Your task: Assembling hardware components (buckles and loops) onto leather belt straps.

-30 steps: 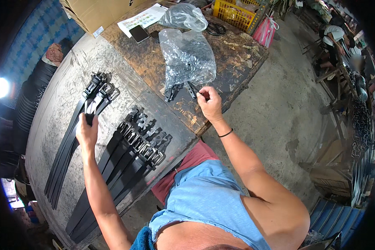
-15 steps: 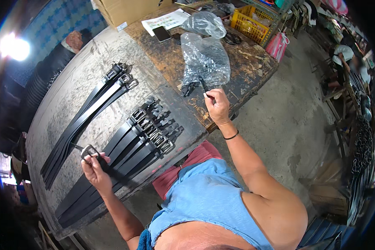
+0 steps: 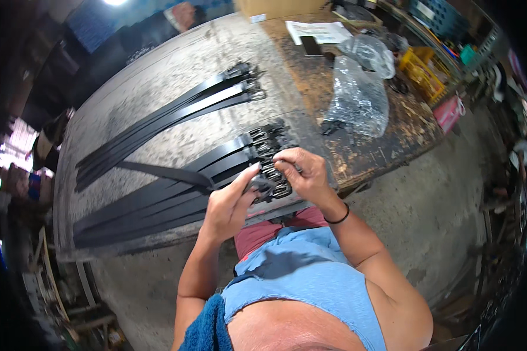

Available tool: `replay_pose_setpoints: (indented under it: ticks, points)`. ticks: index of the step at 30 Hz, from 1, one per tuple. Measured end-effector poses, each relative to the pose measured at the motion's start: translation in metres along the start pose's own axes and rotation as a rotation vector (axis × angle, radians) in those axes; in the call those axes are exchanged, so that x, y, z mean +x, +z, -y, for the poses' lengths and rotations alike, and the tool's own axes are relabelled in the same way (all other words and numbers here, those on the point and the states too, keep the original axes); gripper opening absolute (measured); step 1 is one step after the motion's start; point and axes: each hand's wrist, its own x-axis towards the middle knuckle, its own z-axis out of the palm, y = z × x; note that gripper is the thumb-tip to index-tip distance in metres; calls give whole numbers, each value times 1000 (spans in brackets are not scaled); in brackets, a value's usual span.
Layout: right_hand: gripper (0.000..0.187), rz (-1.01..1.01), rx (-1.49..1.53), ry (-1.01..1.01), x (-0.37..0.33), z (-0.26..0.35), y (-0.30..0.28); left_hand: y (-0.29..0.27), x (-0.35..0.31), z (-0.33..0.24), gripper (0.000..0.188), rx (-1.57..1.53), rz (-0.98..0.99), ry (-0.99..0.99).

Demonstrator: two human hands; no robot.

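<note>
My left hand (image 3: 223, 212) is closed on the buckle end of a black belt (image 3: 168, 172). The strap runs off to the left over other belts, and the metal buckle (image 3: 262, 186) shows at my fingertips. Close by on the right, my right hand (image 3: 304, 175) is pinched, its fingers covering most of the small black piece it took up. Under and beyond both hands lies a row of black belts (image 3: 216, 165), their buckles (image 3: 260, 140) side by side with small black pieces at the ends. Farther back rests a second bundle of belts (image 3: 175, 120).
The worn table (image 3: 175, 64) meets a brown wooden top (image 3: 369, 158). On it lie a clear plastic bag (image 3: 360, 96), loose black pieces (image 3: 332, 126), a phone (image 3: 311, 46) and paper (image 3: 319, 32). A yellow basket (image 3: 421, 73) stands at the far right.
My right hand has come from the clear bag, leftward and nearer, to the buckles. My left hand has brought the belt's buckle rightward to meet it. The head view has shifted.
</note>
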Motion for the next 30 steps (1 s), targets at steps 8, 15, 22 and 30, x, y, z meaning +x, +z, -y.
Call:
replay_pose_setpoints:
  ticks: [8, 15, 22, 30]
  points:
    - [35, 190, 307, 169, -6, 20, 24, 0, 10, 19, 20, -21, -165, -208]
    - [46, 135, -79, -109, 0, 28, 16, 5, 20, 14, 24, -12, -94, -236]
    - [33, 179, -76, -54, 4, 19, 10, 9, 31, 9, 29, 79, -91, -158]
    - [18, 111, 44, 11, 5, 17, -3, 11, 25, 11, 22, -124, 5, -198]
